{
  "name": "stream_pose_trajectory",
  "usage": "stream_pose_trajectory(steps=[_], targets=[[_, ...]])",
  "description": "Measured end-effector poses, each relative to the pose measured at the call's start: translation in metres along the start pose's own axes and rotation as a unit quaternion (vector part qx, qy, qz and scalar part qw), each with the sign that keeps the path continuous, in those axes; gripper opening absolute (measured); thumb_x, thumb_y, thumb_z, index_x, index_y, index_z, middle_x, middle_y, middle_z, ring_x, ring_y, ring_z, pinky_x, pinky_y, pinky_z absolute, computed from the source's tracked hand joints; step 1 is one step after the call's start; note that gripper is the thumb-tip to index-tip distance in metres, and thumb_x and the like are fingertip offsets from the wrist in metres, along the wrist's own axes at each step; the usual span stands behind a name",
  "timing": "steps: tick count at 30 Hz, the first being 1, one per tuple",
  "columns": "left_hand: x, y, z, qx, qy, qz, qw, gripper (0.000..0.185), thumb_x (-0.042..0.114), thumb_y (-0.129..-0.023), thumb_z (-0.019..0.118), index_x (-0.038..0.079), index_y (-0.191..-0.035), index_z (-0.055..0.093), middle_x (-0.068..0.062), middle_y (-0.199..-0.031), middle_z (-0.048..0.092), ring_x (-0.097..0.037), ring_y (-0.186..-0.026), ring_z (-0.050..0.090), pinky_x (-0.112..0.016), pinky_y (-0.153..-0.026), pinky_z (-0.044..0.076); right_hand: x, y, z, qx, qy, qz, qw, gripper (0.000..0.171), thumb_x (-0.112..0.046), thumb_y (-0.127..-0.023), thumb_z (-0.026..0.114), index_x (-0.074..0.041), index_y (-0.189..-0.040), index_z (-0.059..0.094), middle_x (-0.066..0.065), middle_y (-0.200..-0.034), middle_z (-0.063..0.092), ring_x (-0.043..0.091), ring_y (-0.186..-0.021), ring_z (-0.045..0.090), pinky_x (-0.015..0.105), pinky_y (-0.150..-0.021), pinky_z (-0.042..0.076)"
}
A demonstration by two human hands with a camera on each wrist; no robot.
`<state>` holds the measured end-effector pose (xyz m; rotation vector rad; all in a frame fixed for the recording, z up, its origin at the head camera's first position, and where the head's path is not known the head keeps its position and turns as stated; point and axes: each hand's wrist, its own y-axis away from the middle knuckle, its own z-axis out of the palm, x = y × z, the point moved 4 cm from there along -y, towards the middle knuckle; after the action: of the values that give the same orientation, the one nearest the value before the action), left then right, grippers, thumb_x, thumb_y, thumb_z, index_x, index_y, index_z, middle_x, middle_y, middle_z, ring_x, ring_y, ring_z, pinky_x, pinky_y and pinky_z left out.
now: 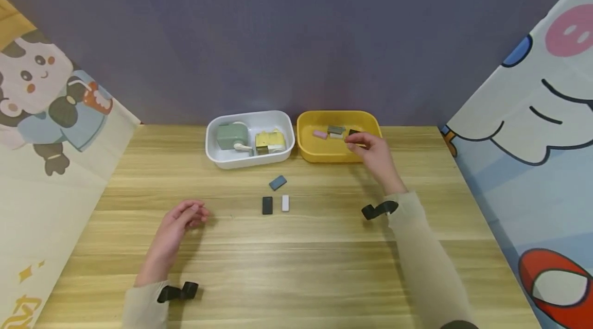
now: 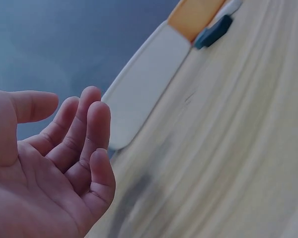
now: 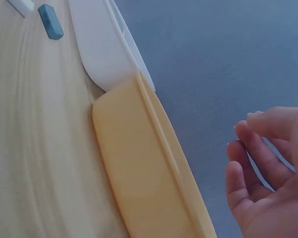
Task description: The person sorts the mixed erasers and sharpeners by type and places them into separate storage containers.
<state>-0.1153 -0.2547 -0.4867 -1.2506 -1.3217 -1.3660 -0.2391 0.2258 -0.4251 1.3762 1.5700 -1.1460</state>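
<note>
My right hand hovers over the front right part of the yellow tray, fingers loosely curled and empty in the right wrist view. Just beyond its fingertips a black piece lies in the tray with a grey piece and a pink piece. My left hand rests relaxed on the table at the front left and holds nothing. Between the hands lie a blue-grey block, a black block and a white block.
A white tray left of the yellow one holds a green device and a yellow device. Cartoon-printed panels wall in both sides of the wooden table, and a dark wall closes the back.
</note>
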Motion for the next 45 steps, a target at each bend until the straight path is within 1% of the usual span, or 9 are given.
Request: stream_pose_trajectory(steps=[4, 8, 10, 14, 20, 29, 35, 39, 45], targets=[[0.005, 0.004, -0.018, 0.019, 0.036, 0.023, 0.9989, 0.034, 0.027, -0.105, 0.052, -0.004, -0.119, 0.059, 0.001, -0.099, 0.071, -0.016, -0.091, 0.067, -0.026, -0.08, 0.05, 0.007, 0.009, 0.001, 0.002, -0.001, 0.004, 1.0, 0.021, -0.01, -0.095, 0.068, 0.002, -0.112, 0.07, 0.013, -0.11, 0.069, 0.013, -0.103, 0.062, 0.022, -0.084, 0.052], [0.008, 0.008, -0.033, 0.028, 0.066, 0.049, 0.9962, 0.022, 0.021, -0.106, 0.05, 0.006, -0.115, 0.063, 0.001, -0.1, 0.071, -0.015, -0.09, 0.067, -0.024, -0.08, 0.051, 0.013, 0.017, 0.002, 0.009, 0.009, 0.013, 1.0, 0.019, -0.011, -0.095, 0.07, 0.001, -0.11, 0.07, 0.012, -0.108, 0.07, 0.011, -0.1, 0.063, 0.02, -0.084, 0.051], [0.009, 0.011, -0.038, 0.029, 0.076, 0.056, 0.9951, 0.02, 0.019, -0.106, 0.05, 0.009, -0.115, 0.063, 0.001, -0.1, 0.071, -0.015, -0.091, 0.067, -0.024, -0.081, 0.051, 0.014, 0.021, 0.004, 0.006, 0.011, 0.015, 1.0, 0.019, -0.01, -0.094, 0.07, 0.002, -0.11, 0.07, 0.013, -0.107, 0.069, 0.011, -0.098, 0.063, 0.02, -0.084, 0.051], [0.008, 0.014, -0.042, 0.028, 0.081, 0.055, 0.9947, 0.02, 0.018, -0.107, 0.049, 0.008, -0.116, 0.063, 0.001, -0.101, 0.07, -0.016, -0.093, 0.066, -0.024, -0.083, 0.051, 0.019, 0.028, 0.009, -0.006, 0.0, 0.028, 1.0, 0.021, -0.008, -0.094, 0.069, 0.004, -0.111, 0.069, 0.015, -0.107, 0.069, 0.009, -0.095, 0.063, 0.019, -0.084, 0.051], [0.006, 0.016, -0.04, 0.026, 0.077, 0.051, 0.9954, 0.023, 0.02, -0.107, 0.049, 0.005, -0.119, 0.061, 0.001, -0.102, 0.07, -0.015, -0.093, 0.066, -0.025, -0.084, 0.05, 0.021, 0.035, 0.015, -0.009, -0.014, 0.031, 0.999, 0.023, -0.006, -0.095, 0.068, 0.007, -0.114, 0.067, 0.018, -0.109, 0.068, 0.009, -0.095, 0.062, 0.019, -0.084, 0.049], [0.002, 0.017, -0.029, 0.027, 0.052, 0.037, 0.9976, 0.028, 0.024, -0.106, 0.05, 0.001, -0.119, 0.059, 0.002, -0.102, 0.07, -0.015, -0.093, 0.065, -0.025, -0.082, 0.049, 0.026, 0.045, 0.035, -0.036, -0.044, 0.051, 0.997, 0.018, -0.001, -0.094, 0.067, 0.005, -0.111, 0.068, 0.019, -0.108, 0.067, 0.014, -0.095, 0.063, 0.023, -0.083, 0.052], [-0.002, 0.018, -0.021, 0.026, 0.041, 0.029, 0.9984, 0.034, 0.026, -0.106, 0.049, -0.004, -0.12, 0.057, 0.002, -0.101, 0.07, -0.014, -0.093, 0.065, -0.025, -0.081, 0.049, 0.029, 0.049, 0.047, -0.042, -0.032, 0.055, 0.997, 0.017, -0.002, -0.093, 0.068, 0.003, -0.109, 0.07, 0.017, -0.106, 0.069, 0.018, -0.096, 0.063, 0.022, -0.081, 0.052], [-0.002, 0.018, -0.017, 0.028, 0.039, 0.029, 0.9985, 0.037, 0.026, -0.107, 0.049, -0.007, -0.121, 0.055, 0.002, -0.101, 0.07, -0.015, -0.093, 0.066, -0.025, -0.083, 0.05, 0.032, 0.052, 0.057, -0.056, -0.033, 0.064, 0.996, 0.016, -0.004, -0.093, 0.069, 0.001, -0.108, 0.071, 0.015, -0.107, 0.07, 0.021, -0.097, 0.063, 0.023, -0.081, 0.052], [0.001, 0.015, -0.008, 0.021, 0.022, 0.021, 0.9993, 0.038, 0.027, -0.106, 0.05, -0.008, -0.122, 0.054, 0.004, -0.1, 0.07, -0.014, -0.092, 0.066, -0.025, -0.084, 0.049, 0.037, 0.056, 0.071, -0.066, -0.035, 0.052, 0.996, 0.017, -0.003, -0.091, 0.071, 0.002, -0.107, 0.071, 0.014, -0.104, 0.071, 0.021, -0.096, 0.065, 0.024, -0.082, 0.053]])
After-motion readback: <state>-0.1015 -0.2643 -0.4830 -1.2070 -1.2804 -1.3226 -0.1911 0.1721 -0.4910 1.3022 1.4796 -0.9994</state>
